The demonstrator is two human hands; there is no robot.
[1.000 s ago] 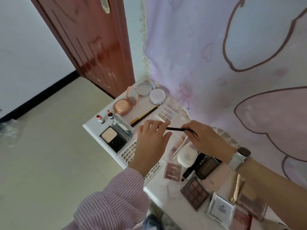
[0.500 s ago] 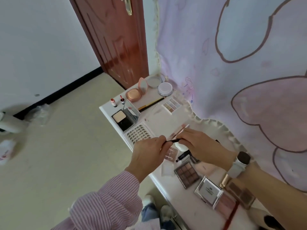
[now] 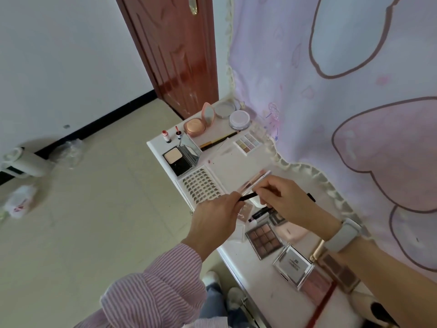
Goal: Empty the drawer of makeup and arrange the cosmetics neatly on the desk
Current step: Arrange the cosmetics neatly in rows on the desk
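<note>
Both hands meet over the middle of the white desk [image 3: 255,275]. My left hand [image 3: 216,220] and my right hand [image 3: 287,202] pinch the two ends of a thin black makeup pencil [image 3: 248,197] and hold it above the desktop. Around them lie cosmetics: a lash tray [image 3: 201,185], an open black powder compact [image 3: 181,157], a brown eyeshadow palette [image 3: 263,239], a pale palette [image 3: 248,143], a pink round compact [image 3: 196,126], a white jar [image 3: 239,119], two small lipsticks [image 3: 172,136] and a silver box [image 3: 293,265]. No drawer is visible.
A lilac curtain [image 3: 331,91] hangs along the desk's far side. A red-brown door [image 3: 175,55] stands behind the desk's far end. A gold-black brush [image 3: 217,140] and a clear tube [image 3: 256,179] lie on the desktop. Plastic bags [image 3: 21,200] sit on the tiled floor at left.
The camera has pulled back and tilted. Both hands stay together on the black pencil and have drifted from the pale palette toward the nearer middle of the desk.
</note>
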